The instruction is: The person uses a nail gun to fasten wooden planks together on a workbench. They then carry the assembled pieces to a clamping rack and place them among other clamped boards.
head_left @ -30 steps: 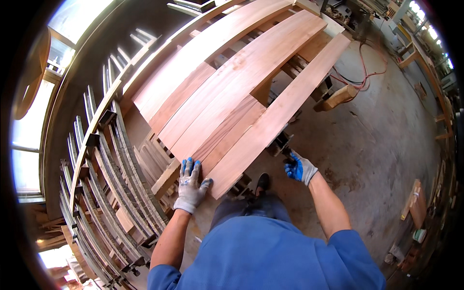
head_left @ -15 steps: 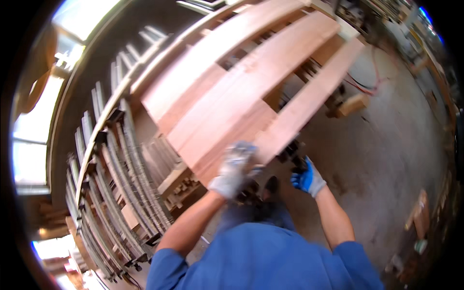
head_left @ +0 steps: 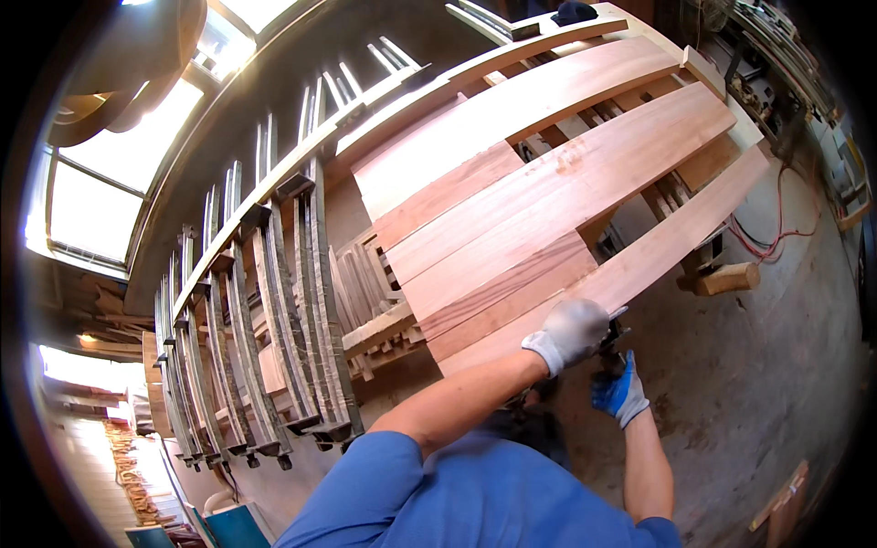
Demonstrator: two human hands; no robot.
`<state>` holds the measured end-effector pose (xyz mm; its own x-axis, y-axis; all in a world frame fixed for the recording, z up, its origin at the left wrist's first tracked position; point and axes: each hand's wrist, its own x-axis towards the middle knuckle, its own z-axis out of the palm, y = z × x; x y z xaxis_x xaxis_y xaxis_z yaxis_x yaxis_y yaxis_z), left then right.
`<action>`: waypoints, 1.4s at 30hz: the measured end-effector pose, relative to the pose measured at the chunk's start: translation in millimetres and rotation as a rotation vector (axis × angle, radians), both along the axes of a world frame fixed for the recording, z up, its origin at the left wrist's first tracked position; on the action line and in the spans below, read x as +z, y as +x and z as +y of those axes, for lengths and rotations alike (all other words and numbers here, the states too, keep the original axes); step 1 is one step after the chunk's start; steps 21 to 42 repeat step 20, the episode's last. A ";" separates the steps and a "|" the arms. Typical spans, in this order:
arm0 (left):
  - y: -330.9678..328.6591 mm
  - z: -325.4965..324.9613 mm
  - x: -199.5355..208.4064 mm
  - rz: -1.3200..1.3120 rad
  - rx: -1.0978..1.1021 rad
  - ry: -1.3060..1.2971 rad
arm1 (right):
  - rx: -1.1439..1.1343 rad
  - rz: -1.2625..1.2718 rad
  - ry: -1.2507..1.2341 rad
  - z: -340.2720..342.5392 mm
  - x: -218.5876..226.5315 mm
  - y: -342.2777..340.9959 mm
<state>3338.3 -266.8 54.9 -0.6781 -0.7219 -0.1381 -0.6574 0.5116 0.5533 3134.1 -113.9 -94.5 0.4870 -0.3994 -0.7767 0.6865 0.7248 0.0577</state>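
A pale reddish wooden panel lies in front of me, made of several long boards edge to edge with gaps at its far part. My left hand, in a whitish work glove, is on the near edge of the closest board; its fingers are blurred and partly hidden. Just below that edge, my right hand, in a blue-palmed glove, is closed around the dark handle of a clamp. Much of that clamp is hidden under the board and by my left hand.
A row of long metal bar clamps hangs from a curved-looking rail on the left. Wooden strips are stacked behind the panel's left end. A wooden block juts out at the right, with a red hose on the concrete floor beyond.
My view has swung, so the panel sits further right and lower. My left hand has moved right along the near board edge, closer to my right hand, which stays below the edge.
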 end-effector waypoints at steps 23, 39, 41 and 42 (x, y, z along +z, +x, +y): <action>-0.5 4.9 -41.0 0.259 0.026 -0.433 | -0.339 -0.275 -0.101 11.7 -41.3 2.5; -0.5 4.9 -41.0 0.259 0.026 -0.433 | -0.339 -0.275 -0.101 11.7 -41.3 2.5; -0.5 4.9 -41.0 0.259 0.026 -0.433 | -0.339 -0.275 -0.101 11.7 -41.3 2.5; -0.5 4.9 -41.0 0.259 0.026 -0.433 | -0.339 -0.275 -0.101 11.7 -41.3 2.5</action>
